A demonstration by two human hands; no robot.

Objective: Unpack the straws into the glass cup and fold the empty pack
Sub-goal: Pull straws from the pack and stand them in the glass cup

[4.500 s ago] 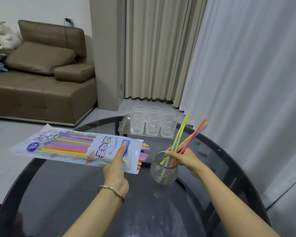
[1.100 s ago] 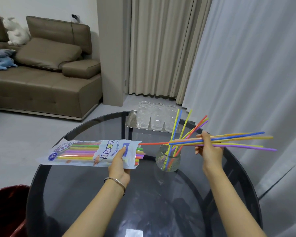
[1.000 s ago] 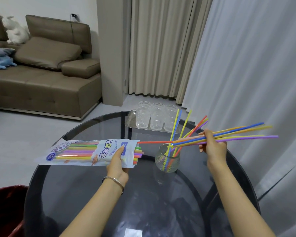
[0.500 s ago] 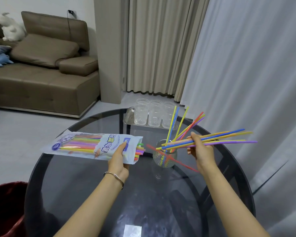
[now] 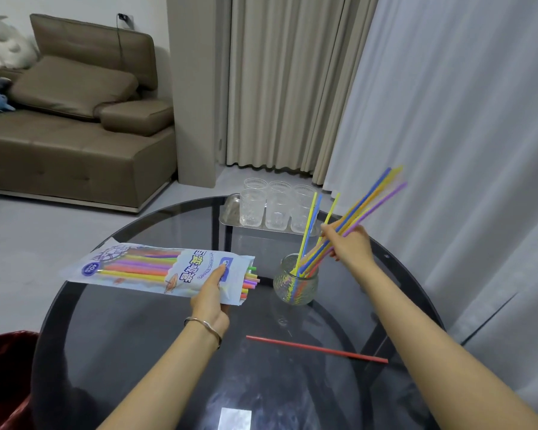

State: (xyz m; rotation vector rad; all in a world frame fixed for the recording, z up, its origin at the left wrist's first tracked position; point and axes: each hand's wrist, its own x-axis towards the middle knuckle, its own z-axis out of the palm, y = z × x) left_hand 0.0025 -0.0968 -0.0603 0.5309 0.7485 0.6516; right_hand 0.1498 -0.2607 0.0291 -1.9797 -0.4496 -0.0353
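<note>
My left hand (image 5: 211, 297) holds the straw pack (image 5: 156, 268) level above the table, its open end to the right with several coloured straw tips sticking out. My right hand (image 5: 348, 245) grips a bundle of coloured straws (image 5: 365, 203), tilted up to the right, with their lower ends inside the glass cup (image 5: 295, 285). The cup stands on the table and holds several more straws. One red straw (image 5: 317, 349) lies loose on the glass tabletop in front of the cup.
The round dark glass table (image 5: 143, 352) carries a tray (image 5: 229, 212) of several clear cups at its far edge. A red bin (image 5: 3, 377) stands at the lower left. A brown sofa (image 5: 75, 135) and curtains (image 5: 448, 119) lie beyond.
My right hand swung the bundle from level to steeply tilted and lowered its ends into the cup. A red straw slipped out and landed on the table. The pack stayed put.
</note>
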